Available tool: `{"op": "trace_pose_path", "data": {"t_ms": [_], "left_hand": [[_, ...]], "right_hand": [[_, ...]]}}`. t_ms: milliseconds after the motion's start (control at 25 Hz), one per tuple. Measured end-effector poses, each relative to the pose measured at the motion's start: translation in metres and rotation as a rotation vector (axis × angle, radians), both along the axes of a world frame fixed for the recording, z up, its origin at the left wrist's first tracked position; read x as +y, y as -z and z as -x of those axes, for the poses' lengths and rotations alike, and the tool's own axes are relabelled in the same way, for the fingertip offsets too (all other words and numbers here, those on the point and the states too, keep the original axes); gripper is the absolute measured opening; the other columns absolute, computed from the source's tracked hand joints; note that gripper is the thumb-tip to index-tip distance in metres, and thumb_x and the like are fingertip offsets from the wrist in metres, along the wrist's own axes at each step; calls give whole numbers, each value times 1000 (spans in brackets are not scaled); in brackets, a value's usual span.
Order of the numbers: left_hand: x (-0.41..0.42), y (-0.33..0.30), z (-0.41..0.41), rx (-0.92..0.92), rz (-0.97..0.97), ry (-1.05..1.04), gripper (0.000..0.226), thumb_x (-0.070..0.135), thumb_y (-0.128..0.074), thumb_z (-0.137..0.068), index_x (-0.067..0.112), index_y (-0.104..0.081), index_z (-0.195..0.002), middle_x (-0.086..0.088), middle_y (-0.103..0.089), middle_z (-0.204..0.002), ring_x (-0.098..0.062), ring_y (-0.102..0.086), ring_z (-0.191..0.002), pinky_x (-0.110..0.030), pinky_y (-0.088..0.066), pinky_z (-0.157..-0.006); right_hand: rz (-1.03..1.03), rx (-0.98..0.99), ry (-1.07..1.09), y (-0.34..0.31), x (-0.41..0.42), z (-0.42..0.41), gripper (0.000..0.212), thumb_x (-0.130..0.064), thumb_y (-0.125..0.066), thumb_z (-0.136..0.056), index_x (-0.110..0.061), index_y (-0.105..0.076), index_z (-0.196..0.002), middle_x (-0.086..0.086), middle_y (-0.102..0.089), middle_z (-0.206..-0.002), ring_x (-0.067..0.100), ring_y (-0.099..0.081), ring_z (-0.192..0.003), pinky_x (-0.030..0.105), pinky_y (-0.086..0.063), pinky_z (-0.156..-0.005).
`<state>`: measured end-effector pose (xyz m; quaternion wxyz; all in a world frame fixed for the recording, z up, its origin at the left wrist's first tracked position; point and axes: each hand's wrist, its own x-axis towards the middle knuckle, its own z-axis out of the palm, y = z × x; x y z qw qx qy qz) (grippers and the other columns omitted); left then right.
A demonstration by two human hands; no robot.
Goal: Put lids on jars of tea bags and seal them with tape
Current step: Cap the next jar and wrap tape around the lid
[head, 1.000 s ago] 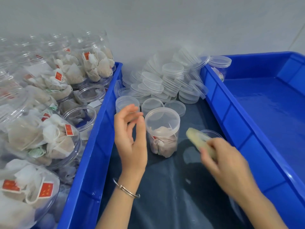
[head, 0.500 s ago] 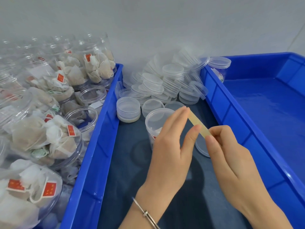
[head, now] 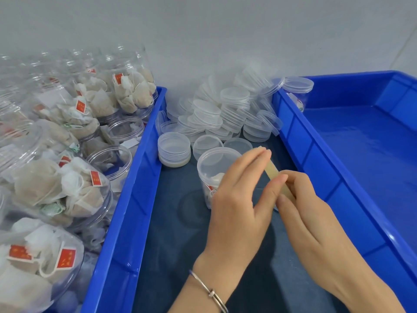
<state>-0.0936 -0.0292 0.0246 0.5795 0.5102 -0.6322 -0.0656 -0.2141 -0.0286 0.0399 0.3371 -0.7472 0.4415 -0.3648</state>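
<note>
Left hand [head: 239, 199] and right hand [head: 316, 213] meet — fingertips pinching, wrists low

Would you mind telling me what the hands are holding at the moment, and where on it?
A strip of tape: the left hand pinches its far end, the right hand its near end.
</note>
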Motion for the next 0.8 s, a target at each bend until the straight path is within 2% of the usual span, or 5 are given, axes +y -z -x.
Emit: {"op": "trace_pose_path", "data": {"t_ms": [280,440,560,640,800], "left_hand": [[-13,-14,-19,262,-394,236,48,50,-47,-89,23,-60,-127,19,-60,-123,14,-48,-117,-4,-36,-95],[-17,-12,-24,516,-604,430,48,66,-45,-80,32,-68,-105,7,-69,-114,0,-60,-113,-20,-46,-96],[-16,-11,-24,690,-653,479,53,60,-54,-78,23,-64,-114,3,-68,-119,-5,-61,-114,-21,-48,-94],[-14,-10,-23,657,-628,431,45,57,-54,-88,27,-62,-120,5,-65,-124,-5,-58,-119,-19,-47,-98],[-5,-9,-13,283,-494,206,41,41,-35,-102,25,-55,-135,-10,-56,-133,-11,-49,-126,-20,-36,-107]], "right_hand": [[199,-16,61,-2,6,1,32,-55,-36,-88,-27,-49,-96,-6,-49,-61,7,-40,-44,10,-27,-42],[251,-44,88,-1,7,4,25,-51,-42,-88,-27,-51,-91,-5,-50,-64,4,-40,-47,8,-27,-45],[270,-44,105,-2,7,6,23,-50,-45,-87,-28,-52,-87,-10,-49,-63,4,-42,-49,8,-28,-47],[270,3,134,-1,6,5,23,-52,-42,-87,-31,-51,-87,-9,-47,-60,8,-40,-48,15,-30,-48],[274,194,217,0,7,-1,32,-56,-30,-89,-33,-51,-99,-18,-45,-57,9,-43,-47,28,-36,-47]]}}
